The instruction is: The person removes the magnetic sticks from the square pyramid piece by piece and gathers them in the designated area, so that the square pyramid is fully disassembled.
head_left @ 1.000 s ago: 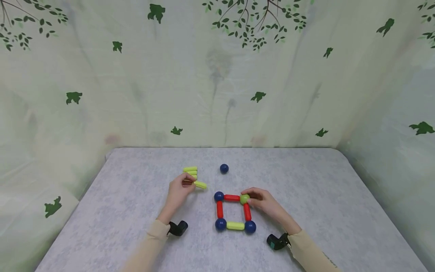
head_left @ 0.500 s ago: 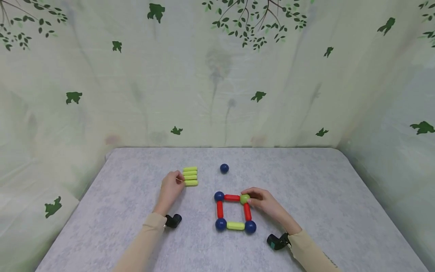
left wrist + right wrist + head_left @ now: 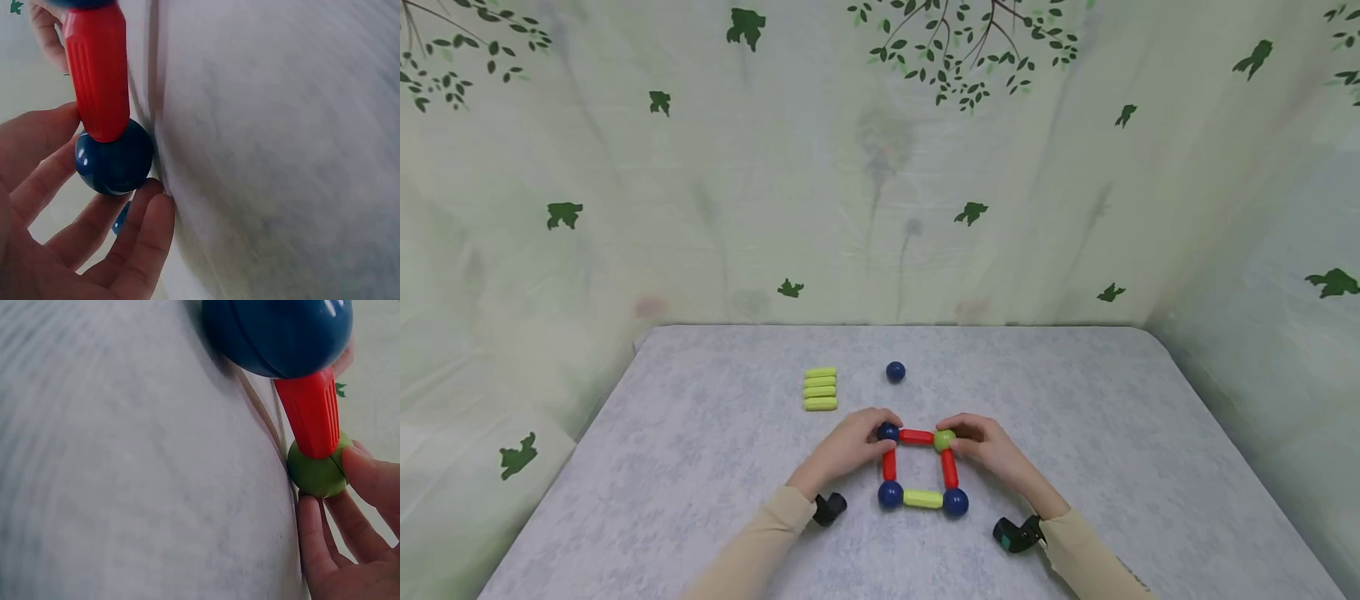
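Pale grey table [image 3: 1112, 433] with stick square [image 3: 922, 499] on it, left hand [image 3: 848, 442] gripping one blue corner ball [image 3: 114, 156], right hand [image 3: 991, 446] gripping the green corner ball [image 3: 944, 440], four yellow sticks [image 3: 820, 392] lying near.

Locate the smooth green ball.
In the head view, the smooth green ball forms the upper right corner of the multicoloured ball-and-rod square, joining two ribbed red rods; the right hand holds it.

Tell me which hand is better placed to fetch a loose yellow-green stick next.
Likely the left hand: it is nearer the loose yellow-green sticks, though it would first need to release the blue ball it holds. The right hand, farther from them, holds the green ball.
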Tool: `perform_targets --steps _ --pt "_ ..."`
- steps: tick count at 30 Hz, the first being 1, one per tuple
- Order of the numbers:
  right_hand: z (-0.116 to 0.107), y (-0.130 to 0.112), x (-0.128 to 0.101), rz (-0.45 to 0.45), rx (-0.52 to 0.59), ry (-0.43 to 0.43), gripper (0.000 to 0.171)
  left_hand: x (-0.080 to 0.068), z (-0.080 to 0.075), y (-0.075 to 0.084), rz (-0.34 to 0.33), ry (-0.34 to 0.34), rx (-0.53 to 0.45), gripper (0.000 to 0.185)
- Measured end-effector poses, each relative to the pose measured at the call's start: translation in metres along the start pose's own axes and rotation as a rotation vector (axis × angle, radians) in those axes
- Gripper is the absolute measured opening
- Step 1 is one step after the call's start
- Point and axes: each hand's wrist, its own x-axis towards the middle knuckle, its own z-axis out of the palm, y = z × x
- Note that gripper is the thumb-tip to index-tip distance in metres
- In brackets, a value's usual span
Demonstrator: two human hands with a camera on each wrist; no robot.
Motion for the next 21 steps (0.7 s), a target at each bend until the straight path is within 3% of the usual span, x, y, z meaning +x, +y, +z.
perform_targets --steps 6,14,17,21 --pt "-0.004 0.002 -0.005 0.005 -0.008 0.013 0.027 0.004 0.006 0.003 0.034 0.018 0.035 0.017" --pt "-0.008 0.004 -0.006 0.0 -0.005 0.007 0.027 0.005 0.009 0.005 0.108 0.035 0.171 0.016" --pt "-0.007 -0.004 -0.009 0.002 0.004 -0.001 0.027 0.006 0.008 0.006 0.083 0.102 0.124 0.019" --pt "-0.006 -0.024 -0.016 0.01 0.007 -0.005 0.027 0.014 0.006 -0.001 0.003 0.251 -0.045 0.024"
